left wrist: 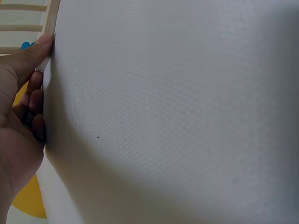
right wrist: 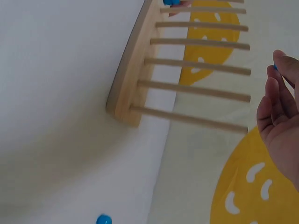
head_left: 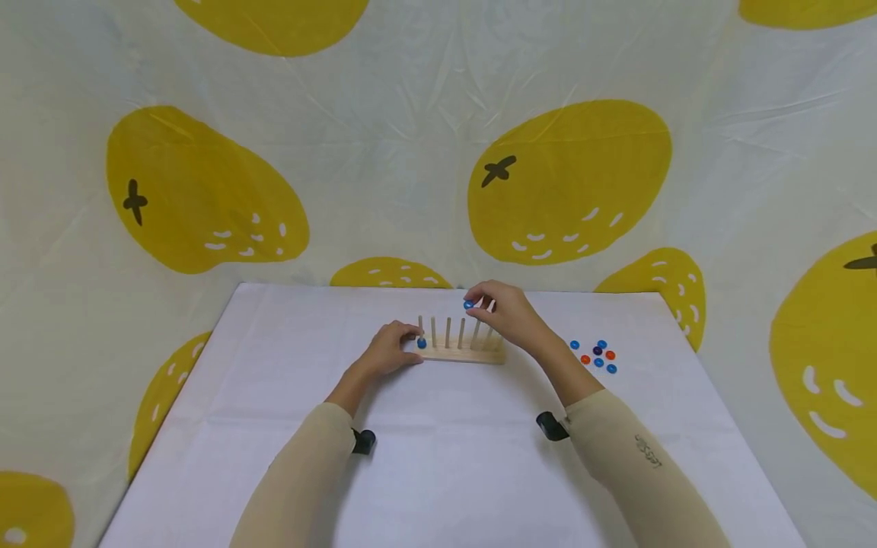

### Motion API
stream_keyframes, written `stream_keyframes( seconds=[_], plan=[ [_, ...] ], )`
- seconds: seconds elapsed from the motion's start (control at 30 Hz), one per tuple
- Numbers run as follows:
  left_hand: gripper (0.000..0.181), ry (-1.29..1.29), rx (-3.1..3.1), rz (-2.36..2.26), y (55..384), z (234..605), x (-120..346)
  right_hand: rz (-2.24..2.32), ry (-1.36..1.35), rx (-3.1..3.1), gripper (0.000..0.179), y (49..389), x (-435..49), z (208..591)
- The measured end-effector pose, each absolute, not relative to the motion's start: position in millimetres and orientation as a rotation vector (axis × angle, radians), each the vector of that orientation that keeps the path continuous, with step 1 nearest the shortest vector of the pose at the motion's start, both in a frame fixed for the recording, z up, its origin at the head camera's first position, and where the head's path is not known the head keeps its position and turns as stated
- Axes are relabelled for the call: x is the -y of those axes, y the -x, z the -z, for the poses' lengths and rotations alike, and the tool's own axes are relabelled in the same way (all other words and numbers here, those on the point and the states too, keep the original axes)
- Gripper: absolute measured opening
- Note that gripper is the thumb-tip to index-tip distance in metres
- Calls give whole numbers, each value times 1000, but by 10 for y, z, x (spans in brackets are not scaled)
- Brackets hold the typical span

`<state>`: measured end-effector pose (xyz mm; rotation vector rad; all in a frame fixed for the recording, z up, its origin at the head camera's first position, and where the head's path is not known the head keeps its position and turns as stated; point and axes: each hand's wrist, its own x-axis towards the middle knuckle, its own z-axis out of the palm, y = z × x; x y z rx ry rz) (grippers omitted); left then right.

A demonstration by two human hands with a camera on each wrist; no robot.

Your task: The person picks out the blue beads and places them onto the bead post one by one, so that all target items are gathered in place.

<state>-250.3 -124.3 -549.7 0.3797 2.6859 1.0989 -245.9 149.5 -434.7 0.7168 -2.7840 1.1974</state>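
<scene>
A wooden peg rack [head_left: 460, 355] with a row of upright pegs stands on the table. My left hand [head_left: 387, 350] grips its left end, the thumb [left wrist: 43, 43] along the front of the base. Blue beads [head_left: 421, 343] sit low on the leftmost peg, partly hidden by that hand in the left wrist view. Above the pegs, right of the middle, my right hand [head_left: 508, 313] pinches a blue bead [head_left: 469, 304] between thumb and fingertips. In the right wrist view just a sliver of this bead [right wrist: 275, 67] shows, beyond the peg tips.
Several loose beads lie on the white-covered table [head_left: 438, 472] right of the rack, among them a blue bead [head_left: 574, 345], an orange bead [head_left: 585, 360] and a dark purple bead [head_left: 597, 351]. Behind the table hangs a cloth [head_left: 397, 167] with yellow fruit shapes.
</scene>
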Motion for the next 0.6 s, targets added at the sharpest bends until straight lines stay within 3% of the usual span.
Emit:
stream_keyframes(
  seconds=[0.6],
  plan=[
    [55, -449, -2717, -1083, 2521, 5508, 1270, -1159, -882, 2792, 19, 2570, -904, 4523]
  ],
)
